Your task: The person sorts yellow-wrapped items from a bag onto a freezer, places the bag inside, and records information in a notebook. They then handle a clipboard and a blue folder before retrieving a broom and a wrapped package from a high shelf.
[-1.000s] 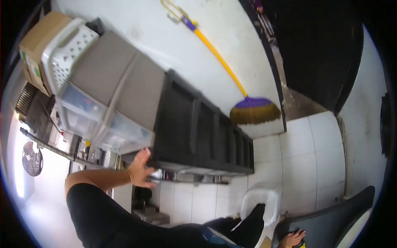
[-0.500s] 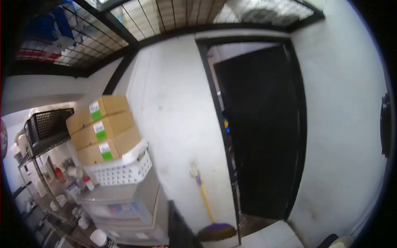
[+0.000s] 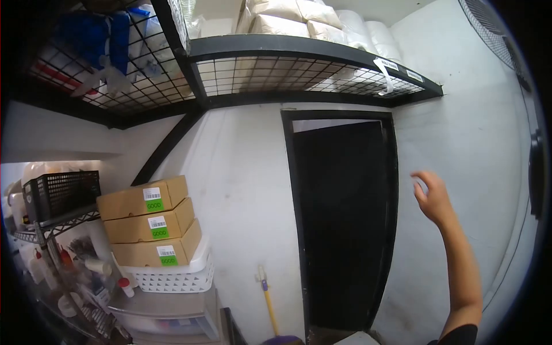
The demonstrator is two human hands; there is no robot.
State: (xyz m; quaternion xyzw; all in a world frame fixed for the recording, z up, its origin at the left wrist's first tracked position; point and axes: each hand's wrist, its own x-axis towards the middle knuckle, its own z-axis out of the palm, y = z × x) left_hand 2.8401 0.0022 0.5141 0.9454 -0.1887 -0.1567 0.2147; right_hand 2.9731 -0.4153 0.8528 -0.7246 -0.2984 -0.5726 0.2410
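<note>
1. My right hand: raised in the air on the right of the scene, arm stretched up from the lower right. Fingers loosely curled, grasping nothing, touching nothing.
2. My left hand: out of view; I cannot tell its state.
3. White wall: behind my right hand, on the right. The hand hangs in front of it; whether it touches I cannot tell.
4. Dark doorway: black-framed, just left of my right hand, far centre of the scene.
5. Wire shelf: black mesh, overhead, running from the left across above the doorway, well above my hand.
6. Pale sacks: stacked on top of the wire shelf.
7. Cardboard boxes: three, stacked, each with a green label, on the left, well apart from my hand.
8. White basket: perforated plastic, holding the lowest box.
9. Drawer unit: grey-topped, under the basket, lower left.
10. Broom: yellow handle, leaning upright on the wall between drawer unit and doorway.
11. Black crate: on a wire rack, far left.
12. Bottles: crowded on the rack below the crate; details too small to tell.
</note>
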